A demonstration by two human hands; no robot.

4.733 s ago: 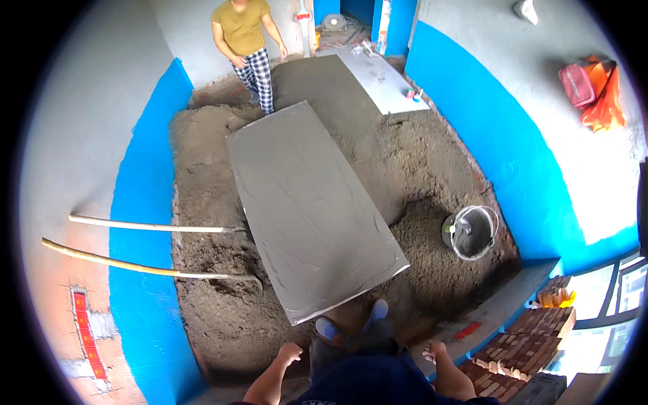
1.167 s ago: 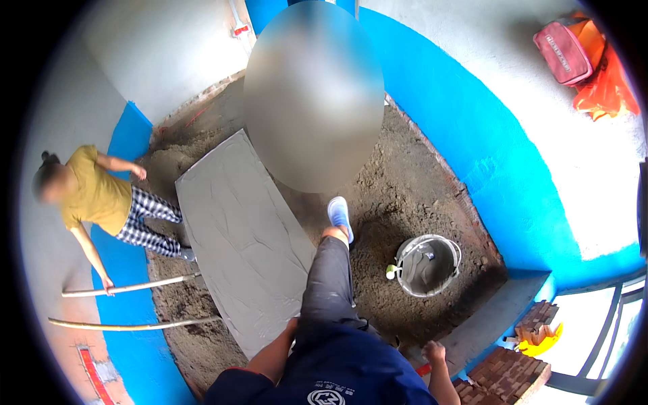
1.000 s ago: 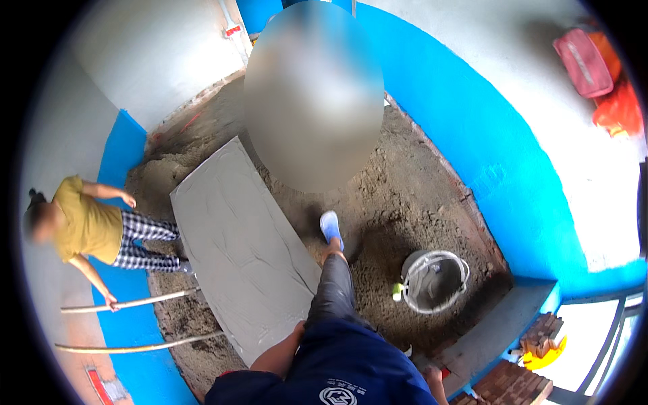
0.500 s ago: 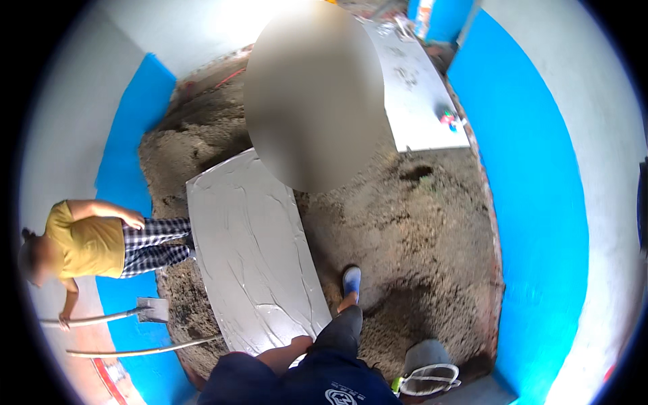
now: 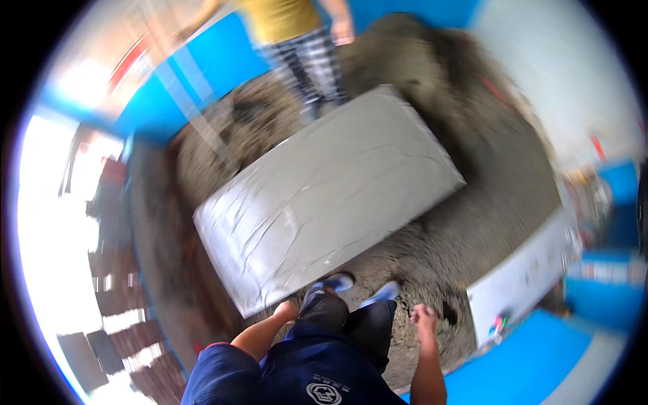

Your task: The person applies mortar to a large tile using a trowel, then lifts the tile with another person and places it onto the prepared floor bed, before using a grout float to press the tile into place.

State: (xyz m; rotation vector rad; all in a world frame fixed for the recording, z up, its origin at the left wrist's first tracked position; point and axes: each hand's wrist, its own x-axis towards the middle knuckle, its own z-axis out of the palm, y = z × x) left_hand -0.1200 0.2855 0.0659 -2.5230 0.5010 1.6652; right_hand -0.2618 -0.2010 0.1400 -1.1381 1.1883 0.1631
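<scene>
A large rectangular panel point(image 5: 337, 189) with a wrinkled, silvery grey surface lies across the dirt in front of me. My left hand point(image 5: 286, 311) hangs just beside its near edge, seemingly apart from it; its fingers are too hidden and blurred to read. Out to the right, my right hand point(image 5: 424, 317) hangs over the dirt with its fingers curled in, and nothing shows in it. My feet in blue shoes point(image 5: 383, 294) stand between the panel and me.
Across the panel stands a person in a yellow shirt point(image 5: 283, 17) and checked trousers. A blurred long-handled shovel point(image 5: 209, 135) is at that person's side. Rough dirt point(image 5: 499, 182) surrounds the panel. At right lies a white board point(image 5: 520, 283) along a blue wall point(image 5: 533, 358).
My view has swung to the left, so the person in yellow now appears at the top. My right hand has come into sight. The panel appears turned in the picture.
</scene>
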